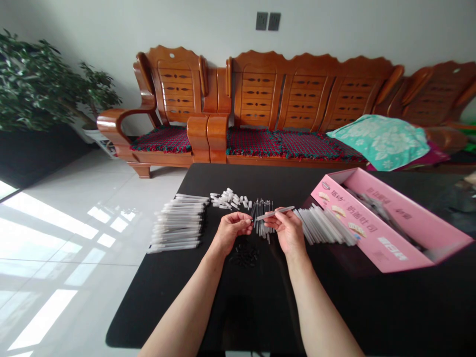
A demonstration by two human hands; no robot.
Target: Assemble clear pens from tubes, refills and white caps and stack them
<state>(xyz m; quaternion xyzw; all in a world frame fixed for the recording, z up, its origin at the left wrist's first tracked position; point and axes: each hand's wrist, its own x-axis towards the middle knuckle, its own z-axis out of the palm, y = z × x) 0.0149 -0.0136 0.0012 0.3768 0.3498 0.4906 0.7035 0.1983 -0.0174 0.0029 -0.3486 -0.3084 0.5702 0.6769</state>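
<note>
Both my hands hover over a black table (208,297). My right hand (288,230) pinches a clear pen barrel (277,212) that points up to the right. My left hand (230,230) has its fingers pinched at the barrel's left end, on something too small to make out. Under the hands lie a bunch of dark pen refills (262,210) and a small heap of black end pieces (243,254). Assembled white pens (178,224) are stacked in rows to the left, and a pile of white caps (230,198) lies beyond them.
A row of empty clear barrels (325,225) lies right of my hands, beside an open pink cardboard box (390,218). Wooden armchairs and a sofa (282,109) stand beyond the table, and a potted plant (40,84) stands at the far left.
</note>
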